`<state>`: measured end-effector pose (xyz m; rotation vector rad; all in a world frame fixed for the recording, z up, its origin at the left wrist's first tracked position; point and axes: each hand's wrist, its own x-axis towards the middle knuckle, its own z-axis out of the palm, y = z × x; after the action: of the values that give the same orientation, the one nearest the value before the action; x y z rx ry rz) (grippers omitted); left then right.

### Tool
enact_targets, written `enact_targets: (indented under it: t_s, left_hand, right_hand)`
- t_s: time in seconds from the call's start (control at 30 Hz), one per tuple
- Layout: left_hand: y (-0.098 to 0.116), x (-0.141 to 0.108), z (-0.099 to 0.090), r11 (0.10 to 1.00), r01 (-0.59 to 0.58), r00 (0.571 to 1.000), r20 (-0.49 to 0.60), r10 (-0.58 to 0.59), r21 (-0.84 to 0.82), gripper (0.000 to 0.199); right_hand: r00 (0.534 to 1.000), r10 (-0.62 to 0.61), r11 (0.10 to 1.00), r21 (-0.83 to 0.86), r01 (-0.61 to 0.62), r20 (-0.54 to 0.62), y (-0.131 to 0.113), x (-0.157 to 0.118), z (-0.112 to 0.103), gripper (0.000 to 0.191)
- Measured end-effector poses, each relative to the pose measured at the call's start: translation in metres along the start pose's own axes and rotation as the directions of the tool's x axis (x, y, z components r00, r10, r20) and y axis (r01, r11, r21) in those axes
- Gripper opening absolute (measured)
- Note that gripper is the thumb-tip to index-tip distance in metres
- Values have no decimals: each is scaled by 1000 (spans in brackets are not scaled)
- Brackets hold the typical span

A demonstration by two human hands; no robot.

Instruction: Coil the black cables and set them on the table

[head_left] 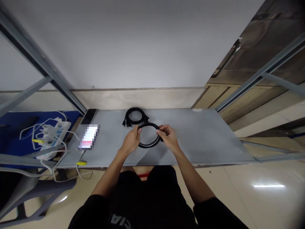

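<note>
Between my two hands is a black cable (149, 146), wound into a round coil and held above the grey shelf (202, 136). My left hand (131, 140) pinches the coil's left side with thumb and fingers. On the opposite side, my right hand (168, 138) grips the coil near a dark end piece, partly covered by the fingers. Just behind lies a second coiled black cable (135, 122) on the shelf, its plug ends showing at the lower left and right. The held coil's upper edge comes close to it or overlaps it in view.
At the shelf's left lie a phone with a lit, blurred screen (88, 136) and a dark phone-like slab (89, 116). A white power strip (56, 135) with tangled white cords stands beyond on a blue surface. Metal posts (252, 79) frame both sides; a wall rises behind.
</note>
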<state>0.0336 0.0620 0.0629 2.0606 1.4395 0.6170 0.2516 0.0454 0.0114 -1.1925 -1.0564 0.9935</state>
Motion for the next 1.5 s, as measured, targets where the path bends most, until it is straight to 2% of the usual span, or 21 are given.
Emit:
enact_targets:
  t_s: [0.1, 0.17, 0.23, 0.33, 0.47, 0.57, 0.77, 0.87, 1.0, 1.1, 1.2, 1.37, 1.5]
  left_hand:
    - [-8, 0, -1, 990, -33, 999, -27, 30, -136, 36]
    - [-9, 0, -1, 979, -83, 996, -39, 77, -186, 41]
    - [-7, 1, -2, 970, -137, 990, -64, 127, -200, 47]
    - [-2, 5, -3, 955, -214, 977, -55, 207, -204, 43]
    - [4, 8, -4, 954, -204, 979, -36, 202, -221, 41]
    - [11, 7, -5, 967, -179, 984, -21, 178, -182, 41]
    - [40, 9, -15, 985, -175, 983, 54, 174, 15, 44]
    - [48, 15, -20, 983, -182, 978, 103, 179, 26, 45]
    - [40, 17, -19, 970, -214, 963, 141, 230, -119, 47]
    - [24, 12, -15, 971, -180, 970, 132, 202, -159, 48]
    - [10, 4, -11, 993, -106, 983, 145, 112, -48, 34]
    - [11, -4, -11, 954, 1, 982, 182, -58, 299, 29]
    - [16, -4, -15, 931, -8, 975, 212, -75, 365, 28]
  right_hand:
    - [998, 25, 990, -138, -17, 58, 6, -2, -6, 51]
    - [995, 45, 987, -157, -32, 83, 8, -4, -7, 51]
    - [993, 73, 990, -126, -60, 96, 8, -6, -6, 51]
    - [981, 148, 989, -24, -147, 127, 7, -6, -5, 53]
    - [959, 215, 970, 72, -231, 182, 4, -3, -8, 54]
    - [970, 175, 983, 27, -182, 170, 0, -2, -8, 52]
    - [990, -5, 999, -53, 13, 143, -13, -1, 2, 48]
    - [991, -50, 997, -46, 56, 126, -14, -3, 8, 50]
    - [988, -27, 1000, -6, 28, 153, -8, -2, 11, 53]
    - [995, -13, 998, 55, 8, 99, -3, 4, 7, 56]
    - [998, 0, 985, 174, -10, 60, -1, 9, 2, 55]
    - [967, 153, 944, 258, -203, 203, 2, 6, 3, 58]
    - [953, 251, 911, 292, -292, 168, 2, 6, 3, 58]
